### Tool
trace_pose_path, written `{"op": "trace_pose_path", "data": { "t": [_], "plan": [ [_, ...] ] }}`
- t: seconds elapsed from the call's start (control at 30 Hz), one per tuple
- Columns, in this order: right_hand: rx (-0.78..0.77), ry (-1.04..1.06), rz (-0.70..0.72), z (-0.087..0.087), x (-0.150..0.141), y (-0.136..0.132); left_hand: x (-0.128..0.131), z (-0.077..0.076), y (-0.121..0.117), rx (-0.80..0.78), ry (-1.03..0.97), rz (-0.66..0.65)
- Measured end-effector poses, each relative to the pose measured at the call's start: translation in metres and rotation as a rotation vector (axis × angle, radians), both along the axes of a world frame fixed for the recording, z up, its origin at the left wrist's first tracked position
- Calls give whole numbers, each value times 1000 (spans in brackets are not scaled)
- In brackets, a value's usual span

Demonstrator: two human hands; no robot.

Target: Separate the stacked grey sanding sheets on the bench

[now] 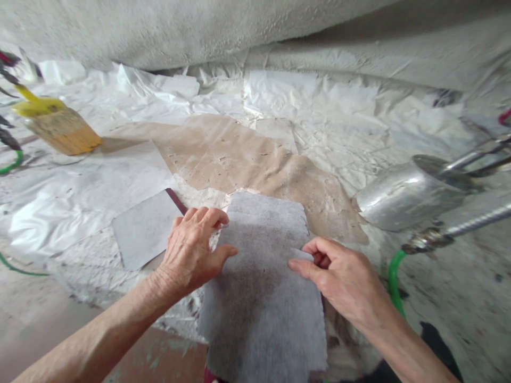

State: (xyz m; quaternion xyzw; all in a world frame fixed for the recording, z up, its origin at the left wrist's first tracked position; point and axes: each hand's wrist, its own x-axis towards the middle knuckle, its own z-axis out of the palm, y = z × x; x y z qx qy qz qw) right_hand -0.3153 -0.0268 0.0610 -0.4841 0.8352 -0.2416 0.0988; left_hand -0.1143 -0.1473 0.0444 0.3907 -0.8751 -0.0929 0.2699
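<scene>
A grey, cloth-like sheet (265, 314) with ragged edges lies in front of me, dark smudges across its middle. My left hand (195, 247) is at its left edge, fingers curved and apart from the thumb, whose tip reaches over the sheet. On the right side, my right hand (335, 271) pinches a small light-grey flap (301, 255) between thumb and forefinger. Whether that flap is part of the big sheet or a separate piece, I cannot tell. Left of my left hand rests a smaller grey sheet (141, 231) with a dark maroon strip along one edge.
Brown paper (239, 154) and crumpled white plastic film (120, 103) cover the surface beyond. A wide brush (64, 127) with a yellow handle is at left. On the right are a metal cylinder (411, 191) and a green hose (395, 276). A rough grey mass (179, 26) overhangs the back.
</scene>
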Motion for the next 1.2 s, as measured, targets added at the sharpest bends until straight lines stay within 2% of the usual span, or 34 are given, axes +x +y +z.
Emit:
{"op": "trace_pose_path", "data": {
  "t": [0.1,0.2,0.27,0.33,0.5,0.63,0.77,0.9,1.1,1.2],
  "plan": [
    [-159,119,99,-3,0,1,1,0,3,-43,-10,-53],
    [-324,269,252,-6,4,2,0,5,2,35,-85,-169],
    [-379,320,313,-9,6,5,-1,8,-1,90,-113,-173],
    [-402,336,295,-13,6,7,-2,9,-2,126,-114,-146],
    [-301,168,159,-10,4,10,1,5,-2,231,-52,-53],
    [-222,55,131,0,4,9,5,2,-1,277,-22,-29],
    [-178,38,132,0,3,8,4,3,-2,300,-12,-31],
    [-172,59,155,-4,1,6,0,5,-2,289,-23,-40],
    [-151,44,142,0,0,6,-1,4,1,171,-48,-47],
    [-149,44,142,0,2,6,-1,3,1,186,-61,-32]
  ]
}}
